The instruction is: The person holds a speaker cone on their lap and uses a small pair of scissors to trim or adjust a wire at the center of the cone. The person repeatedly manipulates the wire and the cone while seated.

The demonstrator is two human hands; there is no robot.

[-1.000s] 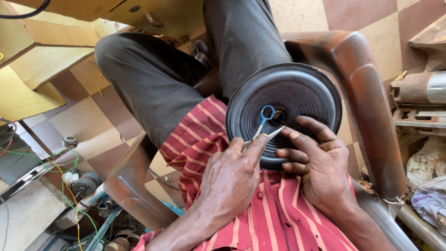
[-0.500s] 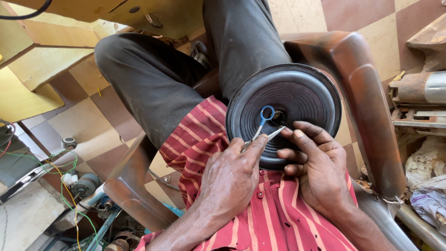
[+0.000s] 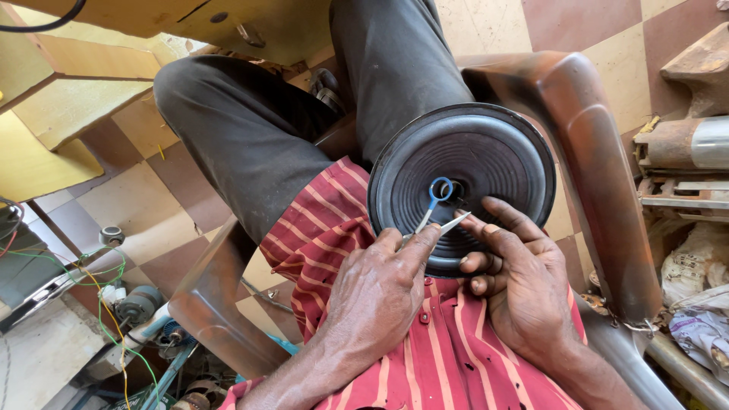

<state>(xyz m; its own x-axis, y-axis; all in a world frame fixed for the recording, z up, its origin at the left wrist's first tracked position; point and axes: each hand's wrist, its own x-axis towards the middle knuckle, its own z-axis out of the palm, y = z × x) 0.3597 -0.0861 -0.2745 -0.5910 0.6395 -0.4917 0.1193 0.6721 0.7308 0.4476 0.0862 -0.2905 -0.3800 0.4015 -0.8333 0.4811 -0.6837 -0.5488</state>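
Speaker cone held on the lap, small scissors working at its centre.

Head view: the black speaker cone (image 3: 462, 182) rests tilted against the thigh, low on the person's red striped shirt (image 3: 448, 357). The left hand (image 3: 376, 296) has its fingers curled around a pair of small scissors (image 3: 434, 209), blue loop handle up over the cone's hub and metal tip pointing toward the right hand (image 3: 516, 285), whose fingers are bent and pressed on the cone's lower rim, steadying it. The cone's ribbed face looks whole; work at the hub seems only under way, with nothing removed or lying loose. The hub itself is dark and partly covered by the scissors, so what the blades meet is probably a wire or glue, but this cannot be made out. The brown chair arm (image 3: 600, 175) flanks the cone.
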